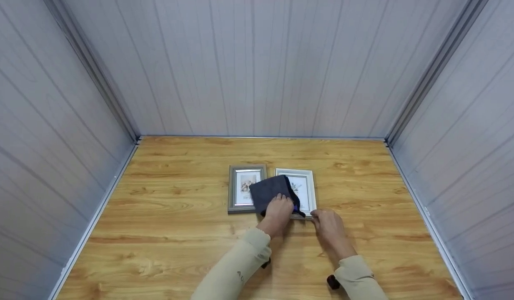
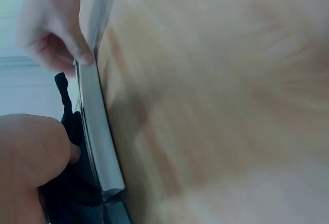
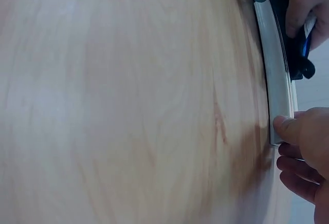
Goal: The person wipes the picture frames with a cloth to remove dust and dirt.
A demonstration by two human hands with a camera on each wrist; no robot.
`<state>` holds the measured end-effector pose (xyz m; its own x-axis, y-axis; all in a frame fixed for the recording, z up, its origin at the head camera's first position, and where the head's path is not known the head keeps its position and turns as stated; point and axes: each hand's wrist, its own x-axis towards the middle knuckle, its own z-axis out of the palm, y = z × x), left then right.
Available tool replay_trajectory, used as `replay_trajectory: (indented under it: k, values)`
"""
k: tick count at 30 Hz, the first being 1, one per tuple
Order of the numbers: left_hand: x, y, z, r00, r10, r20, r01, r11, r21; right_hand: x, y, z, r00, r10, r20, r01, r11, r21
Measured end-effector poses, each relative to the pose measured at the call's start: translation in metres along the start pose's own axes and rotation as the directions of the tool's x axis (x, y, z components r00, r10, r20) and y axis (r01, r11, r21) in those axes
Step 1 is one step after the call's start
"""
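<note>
Two picture frames lie side by side on the wooden surface, a grey one (image 1: 235, 210) at left and a white one (image 1: 311, 183) at right. My left hand (image 1: 279, 210) grips a dark grey cloth (image 1: 267, 189) that overlaps both frames and covers part of their pictures. A narrow black end of the cloth (image 3: 307, 69) hangs out by the white frame's near edge, with a bit of blue beside it. At that frame's near right corner, my right hand (image 1: 329, 225) pinches the rim, thumb on the near side (image 3: 282, 126).
Wood-grain flooring (image 1: 169, 200) spreads around the frames. Pale panelled walls stand at the back (image 1: 257, 75), left (image 1: 44, 137) and right (image 1: 469, 137), with metal strips along their bases. Small black pieces (image 1: 333, 282) sit by both cuffs.
</note>
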<state>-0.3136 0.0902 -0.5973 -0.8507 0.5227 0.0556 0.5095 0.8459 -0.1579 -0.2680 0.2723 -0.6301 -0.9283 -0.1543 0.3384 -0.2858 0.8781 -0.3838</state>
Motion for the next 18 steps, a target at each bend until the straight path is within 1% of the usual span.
replay_trajectory:
  k: [2,6,10,14,16,18]
  values:
    - [0.011,-0.005,-0.001,1.000,-0.004,0.027,0.004,1.000,-0.008,0.001,0.000,0.001,1.000,0.001,0.001,-0.001,1.000,-0.005]
    - [0.031,-0.017,0.000,0.997,-0.030,0.069,0.033,0.999,-0.041,0.001,-0.001,0.002,1.000,-0.009,0.019,0.009,1.000,0.002]
    - [0.047,-0.029,0.000,0.993,-0.043,0.111,0.048,0.998,-0.036,0.002,-0.001,0.000,0.999,-0.005,0.037,0.004,1.000,0.020]
    - [0.057,-0.037,0.000,0.985,-0.030,0.168,0.037,0.999,-0.040,0.003,0.000,-0.004,0.998,0.025,0.053,-0.024,1.000,-0.003]
    - [0.059,-0.039,0.000,0.984,-0.025,0.174,0.035,0.998,-0.054,0.005,0.000,-0.005,0.997,0.034,0.070,-0.032,0.999,-0.023]
    - [0.060,-0.041,0.000,0.987,-0.023,0.156,0.034,0.997,-0.069,0.007,-0.001,-0.005,0.996,0.044,0.083,-0.041,0.999,-0.036]
